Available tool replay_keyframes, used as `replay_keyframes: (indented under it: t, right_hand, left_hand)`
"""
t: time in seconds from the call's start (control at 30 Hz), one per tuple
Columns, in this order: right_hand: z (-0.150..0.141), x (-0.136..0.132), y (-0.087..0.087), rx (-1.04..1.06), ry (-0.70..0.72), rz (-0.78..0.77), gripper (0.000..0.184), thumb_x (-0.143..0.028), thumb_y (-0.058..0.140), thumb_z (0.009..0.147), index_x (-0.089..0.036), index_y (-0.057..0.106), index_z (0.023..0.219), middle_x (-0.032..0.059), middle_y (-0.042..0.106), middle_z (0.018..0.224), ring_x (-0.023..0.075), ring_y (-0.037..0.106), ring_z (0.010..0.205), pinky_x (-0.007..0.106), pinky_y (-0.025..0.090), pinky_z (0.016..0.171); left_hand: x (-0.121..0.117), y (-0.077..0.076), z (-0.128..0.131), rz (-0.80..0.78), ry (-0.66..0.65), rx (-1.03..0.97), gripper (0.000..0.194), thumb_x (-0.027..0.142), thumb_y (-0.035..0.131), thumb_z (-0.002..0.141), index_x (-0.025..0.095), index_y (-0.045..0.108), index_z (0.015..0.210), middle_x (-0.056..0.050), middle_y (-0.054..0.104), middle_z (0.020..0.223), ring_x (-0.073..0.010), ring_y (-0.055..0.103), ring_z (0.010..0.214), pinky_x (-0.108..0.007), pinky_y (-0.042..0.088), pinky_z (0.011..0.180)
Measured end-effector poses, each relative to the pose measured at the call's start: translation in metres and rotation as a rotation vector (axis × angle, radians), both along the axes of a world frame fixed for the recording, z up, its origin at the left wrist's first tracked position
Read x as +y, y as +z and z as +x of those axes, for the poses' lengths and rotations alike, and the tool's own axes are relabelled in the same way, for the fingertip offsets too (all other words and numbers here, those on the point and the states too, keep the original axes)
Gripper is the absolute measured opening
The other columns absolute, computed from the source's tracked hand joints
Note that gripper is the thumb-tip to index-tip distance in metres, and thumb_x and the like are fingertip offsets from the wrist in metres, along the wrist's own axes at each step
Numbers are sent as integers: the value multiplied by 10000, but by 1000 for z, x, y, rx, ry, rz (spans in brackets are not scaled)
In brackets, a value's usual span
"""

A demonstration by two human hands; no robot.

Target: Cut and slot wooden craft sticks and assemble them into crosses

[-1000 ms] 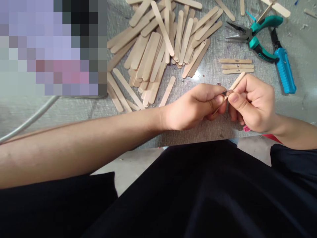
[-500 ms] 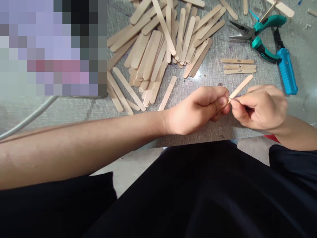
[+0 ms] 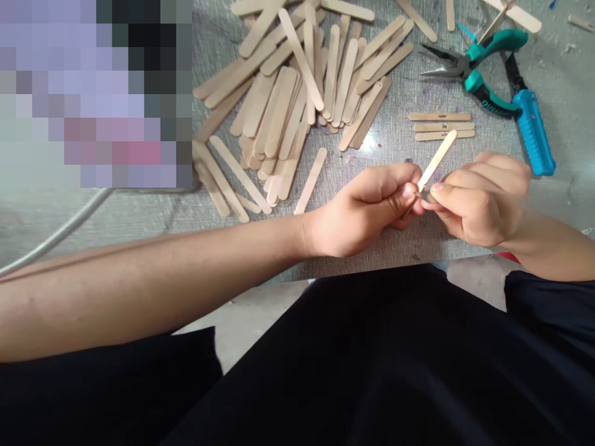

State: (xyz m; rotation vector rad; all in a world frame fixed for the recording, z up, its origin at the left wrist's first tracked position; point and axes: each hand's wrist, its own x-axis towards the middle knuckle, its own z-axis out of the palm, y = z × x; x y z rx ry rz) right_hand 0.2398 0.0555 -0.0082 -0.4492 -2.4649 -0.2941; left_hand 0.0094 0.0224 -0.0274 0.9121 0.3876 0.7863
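A wooden craft stick (image 3: 438, 160) is pinched between the thumb and fingers of my left hand (image 3: 362, 210); its upper half sticks out, slanting up and right, and its lower part is mostly hidden by the fingers. At the stick's middle, by the left thumb, a small splintered bit shows. My right hand (image 3: 486, 201) is closed in a pinch close beside that spot; what its fingertips hold is too small to tell. Behind the hands lie three craft sticks (image 3: 439, 116) in a row, with small marks or cuts at their middles.
A large heap of craft sticks (image 3: 281, 111) spreads across the grey table (image 3: 372, 254) at back left. Teal-handled long-nose pliers (image 3: 474, 80) lie open at back right, beside a blue cutter knife (image 3: 534, 133). A white cable (image 3: 60, 232) runs at the left.
My right fingertips have shifted slightly down and away from the stick's upper half. The stick now stands steeper, and a splinter shows at its middle. The view has shifted slightly.
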Motion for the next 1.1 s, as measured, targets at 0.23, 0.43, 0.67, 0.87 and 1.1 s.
replay_keyframes:
  t: [0.23,0.43,0.67,0.87,1.1]
  right_hand:
    - [2,-3,2,-43,-24,-45,209,-401,567,1169,-284,662,1025,-46,711,701,148,594,558,363,465,559]
    - [-2,0,4,51,30,-124,66,-289,628,1122,-278,608,1060,-64,700,690,138,591,535,349,462,522]
    - [-2,-2,8,63,43,-288,56,-290,638,1106,-313,586,1109,-85,725,714,151,673,576,350,440,565]
    - [-3,-7,4,63,18,-241,113,-296,611,1139,-289,574,1032,-85,723,724,119,669,586,312,495,580]
    - [-7,-5,-3,134,59,-185,124,-253,688,1108,-280,578,1058,-83,688,705,116,609,566,298,478,575]
  left_hand:
    - [-2,2,0,-33,3,-3,464,589,736,1086,193,605,884,45,455,706,-80,347,560,-269,300,482]
    - [-4,-1,2,-23,13,-21,430,556,739,1090,195,612,895,36,462,713,-83,346,556,-275,282,467]
    - [-10,-6,1,21,62,-33,363,473,717,1109,197,594,908,10,490,764,-92,379,584,-274,328,497]
    - [-13,-1,0,108,87,76,392,534,703,1110,209,585,926,0,539,791,-102,452,601,-265,409,513]
    - [-12,-2,1,200,145,128,406,546,642,1138,217,566,913,21,501,754,-99,429,578,-259,430,519]
